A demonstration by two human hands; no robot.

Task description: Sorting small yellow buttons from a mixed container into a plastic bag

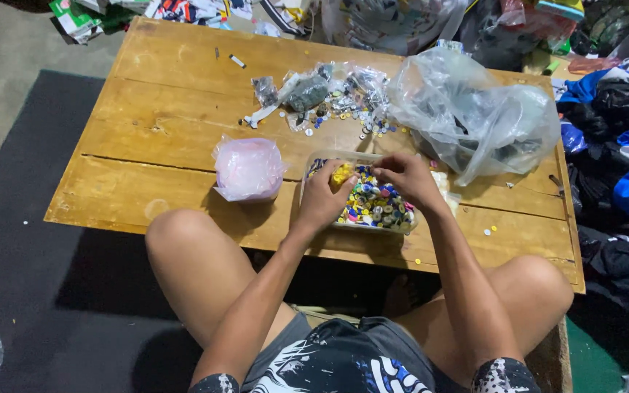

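Scene: a person sat cross-legged at a low wooden table (pixel 183 94), seen from above.
Tray: a clear tray (pixel 343 156) lay at the near edge of the table, between the two hands, filled with small mixed-colour buttons (pixel 376 204).
Left hand: the left hand (pixel 323 196) lay on the tray's left side, fingers curled over a yellow clump (pixel 341 175); whether it truly pinched anything, I could not tell.
Right hand: the right hand (pixel 409 178) hovered over the tray's far right part, fingertips drawn together as if pinching; any piece held was too small to see.
Pink bag: a knotted pink bag (pixel 247 169) stood just left of the tray, apart from the left hand.
Loose pile: more buttons and small packets (pixel 336 98) lay scattered further back.
Clear bag: a big crumpled clear bag (pixel 475 116) lay to the right, near the right hand.
Doing it well: picking looked best done one piece at a time, with the left hand steadying the tray so that nothing spilled over the low rim.
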